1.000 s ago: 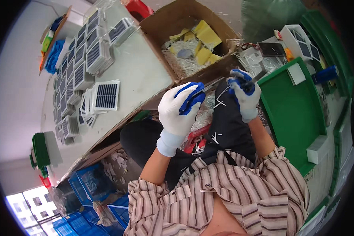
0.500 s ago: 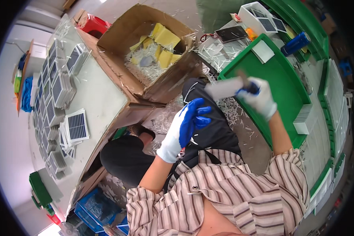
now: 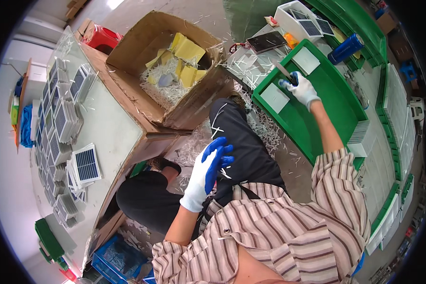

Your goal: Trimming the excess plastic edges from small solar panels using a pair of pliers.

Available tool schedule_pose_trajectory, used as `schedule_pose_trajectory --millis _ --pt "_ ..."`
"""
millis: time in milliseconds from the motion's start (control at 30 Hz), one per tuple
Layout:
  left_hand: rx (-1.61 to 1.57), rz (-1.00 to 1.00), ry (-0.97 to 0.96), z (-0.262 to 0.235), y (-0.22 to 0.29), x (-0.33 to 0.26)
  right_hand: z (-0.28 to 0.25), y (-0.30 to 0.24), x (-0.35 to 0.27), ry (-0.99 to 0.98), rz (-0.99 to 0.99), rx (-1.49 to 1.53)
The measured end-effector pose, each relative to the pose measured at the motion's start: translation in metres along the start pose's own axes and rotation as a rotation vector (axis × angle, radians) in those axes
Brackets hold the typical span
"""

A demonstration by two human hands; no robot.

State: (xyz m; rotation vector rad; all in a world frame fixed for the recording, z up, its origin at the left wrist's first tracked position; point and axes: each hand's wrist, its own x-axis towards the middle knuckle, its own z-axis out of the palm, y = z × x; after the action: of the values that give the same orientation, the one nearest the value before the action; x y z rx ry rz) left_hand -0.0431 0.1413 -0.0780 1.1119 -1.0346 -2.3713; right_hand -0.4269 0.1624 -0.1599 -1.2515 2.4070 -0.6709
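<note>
My left hand (image 3: 206, 175), in a white glove with blue palm and fingers, hovers above my lap with its fingers apart and nothing in it. Over the green tray (image 3: 326, 113) is my right hand (image 3: 304, 89), gloved alike and closed on a knife-like tool (image 3: 283, 71) with a thin flat blade; its handle is mostly hidden by the fingers. A white square panel (image 3: 274, 98) lies in the tray just left of that hand. Another white panel (image 3: 306, 60) lies near the tray's far end.
A cardboard box (image 3: 127, 52) holds yellow pieces and white shreds. Stacked solar panels (image 3: 63, 120) cover part of the left table (image 3: 111, 137). Beyond the tray are a dark phone-like slab (image 3: 266, 42), a white bin (image 3: 295, 21) and a blue cylinder (image 3: 345, 48).
The white panel has left my right hand and now lies in the green tray. That hand has moved up slightly, still gripping the tool. My left hand stays open over my lap.
</note>
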Motion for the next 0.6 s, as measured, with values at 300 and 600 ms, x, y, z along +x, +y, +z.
schedule_pose_trajectory --millis 300,600 --pt "0.216 0.033 -0.002 0.013 -0.026 0.003 0.063 -0.176 -0.137 -0.609 -0.021 1.552" --pt "0.981 0.406 0.595 -0.021 -0.001 -0.042 0.092 -0.202 -0.164 -0.533 0.03 1.41"
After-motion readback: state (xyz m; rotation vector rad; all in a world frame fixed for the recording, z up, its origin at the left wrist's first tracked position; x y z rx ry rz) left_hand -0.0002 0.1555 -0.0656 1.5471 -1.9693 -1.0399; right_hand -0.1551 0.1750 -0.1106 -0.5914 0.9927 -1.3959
